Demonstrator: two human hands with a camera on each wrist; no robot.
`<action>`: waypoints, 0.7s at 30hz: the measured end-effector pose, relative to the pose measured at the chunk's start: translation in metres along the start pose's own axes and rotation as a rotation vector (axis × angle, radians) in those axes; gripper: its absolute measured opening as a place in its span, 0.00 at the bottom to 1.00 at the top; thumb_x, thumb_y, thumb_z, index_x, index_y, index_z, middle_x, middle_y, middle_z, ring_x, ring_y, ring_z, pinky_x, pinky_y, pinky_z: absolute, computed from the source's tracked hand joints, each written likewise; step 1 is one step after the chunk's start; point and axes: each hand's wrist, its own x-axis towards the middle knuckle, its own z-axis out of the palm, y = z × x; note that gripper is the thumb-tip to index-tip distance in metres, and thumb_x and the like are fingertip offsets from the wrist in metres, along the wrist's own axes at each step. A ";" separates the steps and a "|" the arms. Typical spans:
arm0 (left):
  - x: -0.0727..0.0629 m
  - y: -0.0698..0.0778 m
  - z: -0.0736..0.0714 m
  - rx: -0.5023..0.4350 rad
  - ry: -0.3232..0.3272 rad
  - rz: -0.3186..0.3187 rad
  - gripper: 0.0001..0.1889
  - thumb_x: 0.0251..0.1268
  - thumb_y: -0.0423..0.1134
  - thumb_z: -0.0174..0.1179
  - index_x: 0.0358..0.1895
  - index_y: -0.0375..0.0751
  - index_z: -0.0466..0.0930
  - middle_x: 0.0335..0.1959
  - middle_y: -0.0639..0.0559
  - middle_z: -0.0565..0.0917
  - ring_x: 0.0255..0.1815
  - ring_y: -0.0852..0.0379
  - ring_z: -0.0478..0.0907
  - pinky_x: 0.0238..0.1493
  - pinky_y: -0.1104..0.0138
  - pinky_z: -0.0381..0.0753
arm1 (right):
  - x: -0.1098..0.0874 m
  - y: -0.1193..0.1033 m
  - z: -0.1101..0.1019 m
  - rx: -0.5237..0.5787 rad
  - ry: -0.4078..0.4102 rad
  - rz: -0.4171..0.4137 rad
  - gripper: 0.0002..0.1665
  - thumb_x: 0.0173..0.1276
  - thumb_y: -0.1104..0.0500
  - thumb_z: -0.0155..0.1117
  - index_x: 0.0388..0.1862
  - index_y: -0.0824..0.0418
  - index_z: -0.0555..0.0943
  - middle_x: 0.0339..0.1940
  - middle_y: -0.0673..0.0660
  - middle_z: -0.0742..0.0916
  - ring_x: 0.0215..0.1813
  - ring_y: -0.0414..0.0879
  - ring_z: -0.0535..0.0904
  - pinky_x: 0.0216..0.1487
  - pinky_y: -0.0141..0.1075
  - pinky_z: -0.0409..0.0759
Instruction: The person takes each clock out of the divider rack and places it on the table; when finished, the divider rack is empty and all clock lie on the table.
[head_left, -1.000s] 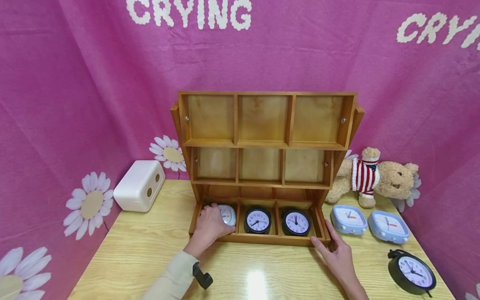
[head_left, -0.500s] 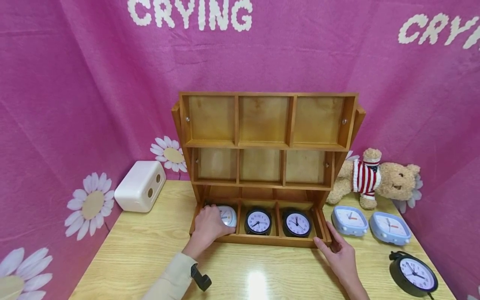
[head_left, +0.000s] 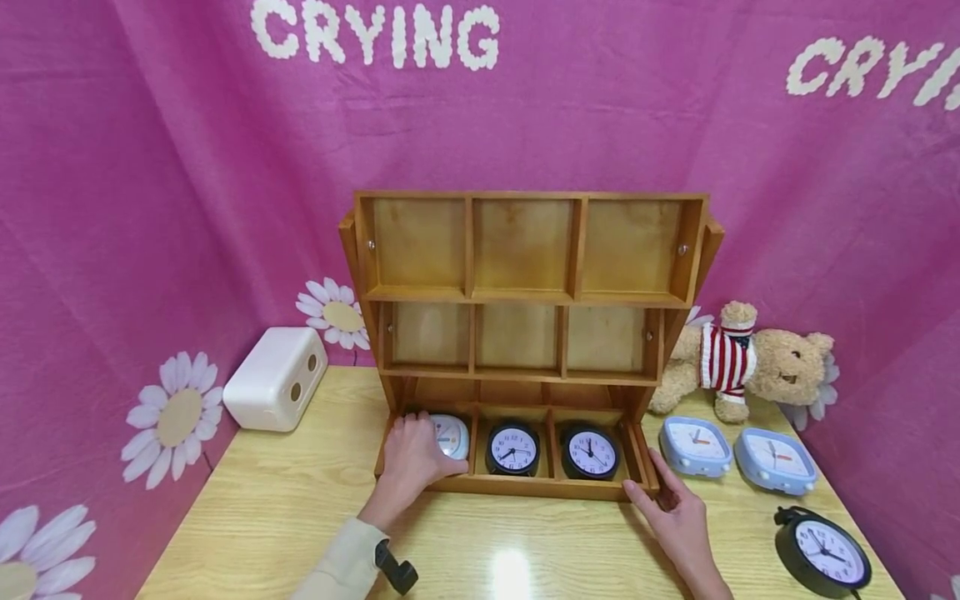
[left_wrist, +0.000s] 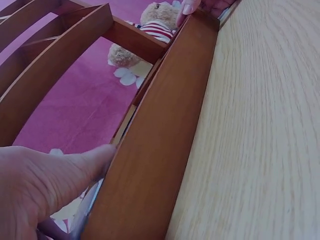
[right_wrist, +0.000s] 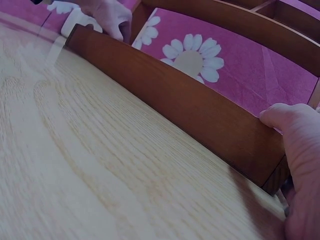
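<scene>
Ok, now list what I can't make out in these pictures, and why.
Head: the left side of the light blue clock in the lower left compartment, covered by the left hand.
Head: part of the legs of the teddy bear, behind the wooden shelf.
Head: the end of the right-hand lettering, cut off by the right edge.
Right wrist: part of the right hand, cut off by the right edge.

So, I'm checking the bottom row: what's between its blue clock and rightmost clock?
A black clock, between two wooden dividers, as the head view shows.
</scene>
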 end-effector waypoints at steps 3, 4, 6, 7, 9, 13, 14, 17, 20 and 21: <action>0.000 -0.003 -0.003 -0.023 0.029 0.012 0.51 0.26 0.70 0.83 0.49 0.29 0.80 0.38 0.38 0.83 0.42 0.41 0.81 0.47 0.51 0.85 | 0.000 0.000 0.001 0.016 -0.008 0.010 0.40 0.66 0.67 0.75 0.76 0.68 0.72 0.72 0.72 0.76 0.55 0.20 0.77 0.53 0.17 0.77; 0.000 -0.004 -0.004 -0.037 0.038 0.015 0.51 0.27 0.70 0.83 0.49 0.29 0.80 0.39 0.38 0.83 0.43 0.41 0.81 0.48 0.51 0.85 | 0.000 -0.001 0.001 0.021 -0.009 0.014 0.40 0.66 0.68 0.75 0.76 0.68 0.72 0.72 0.72 0.76 0.55 0.20 0.77 0.54 0.17 0.77; 0.000 -0.005 -0.007 -0.079 0.059 0.016 0.52 0.26 0.68 0.84 0.51 0.30 0.79 0.40 0.38 0.82 0.44 0.41 0.79 0.48 0.51 0.85 | 0.000 -0.001 0.001 0.024 -0.007 0.020 0.40 0.66 0.68 0.75 0.76 0.68 0.72 0.72 0.71 0.75 0.55 0.20 0.77 0.53 0.17 0.77; 0.000 -0.005 -0.007 -0.101 0.071 0.017 0.52 0.25 0.67 0.84 0.52 0.30 0.78 0.41 0.38 0.82 0.44 0.41 0.79 0.47 0.51 0.85 | 0.000 -0.001 0.001 0.025 -0.004 0.023 0.40 0.66 0.68 0.75 0.76 0.68 0.72 0.72 0.71 0.76 0.55 0.20 0.77 0.53 0.18 0.77; -0.001 -0.007 -0.008 -0.146 0.093 0.017 0.52 0.25 0.65 0.84 0.53 0.30 0.77 0.43 0.37 0.81 0.46 0.40 0.77 0.47 0.51 0.85 | 0.000 -0.001 0.000 0.022 -0.003 0.023 0.40 0.66 0.67 0.76 0.76 0.67 0.72 0.72 0.71 0.76 0.55 0.20 0.77 0.53 0.18 0.77; -0.003 -0.009 -0.008 -0.228 0.130 0.003 0.54 0.27 0.61 0.85 0.59 0.29 0.73 0.50 0.33 0.79 0.52 0.38 0.75 0.51 0.50 0.85 | 0.001 -0.001 -0.001 0.015 -0.010 0.020 0.40 0.66 0.67 0.76 0.76 0.66 0.72 0.72 0.71 0.76 0.55 0.20 0.76 0.53 0.17 0.76; -0.004 -0.009 -0.009 -0.250 0.137 -0.001 0.55 0.27 0.60 0.85 0.61 0.29 0.73 0.52 0.32 0.79 0.53 0.37 0.75 0.52 0.49 0.85 | 0.001 -0.001 -0.001 0.018 -0.011 0.020 0.40 0.66 0.67 0.76 0.76 0.66 0.72 0.72 0.71 0.76 0.55 0.19 0.76 0.53 0.17 0.76; -0.006 -0.010 -0.012 -0.307 0.152 -0.015 0.57 0.27 0.57 0.86 0.64 0.28 0.70 0.56 0.30 0.77 0.55 0.35 0.75 0.53 0.46 0.86 | 0.000 -0.001 0.000 0.031 -0.010 0.022 0.40 0.66 0.67 0.75 0.76 0.67 0.72 0.72 0.71 0.76 0.55 0.19 0.76 0.54 0.17 0.76; -0.010 -0.010 -0.016 -0.353 0.149 -0.026 0.59 0.26 0.55 0.86 0.66 0.28 0.69 0.58 0.30 0.75 0.54 0.37 0.76 0.52 0.46 0.87 | 0.000 -0.002 0.001 0.044 -0.012 0.020 0.40 0.66 0.68 0.75 0.76 0.68 0.72 0.72 0.71 0.76 0.56 0.20 0.76 0.54 0.17 0.76; -0.012 -0.011 -0.017 -0.364 0.148 -0.031 0.59 0.26 0.55 0.86 0.67 0.29 0.69 0.59 0.31 0.75 0.53 0.38 0.77 0.51 0.46 0.87 | 0.000 -0.002 0.001 0.041 -0.012 0.019 0.40 0.66 0.68 0.75 0.76 0.68 0.72 0.72 0.71 0.75 0.56 0.20 0.76 0.54 0.17 0.76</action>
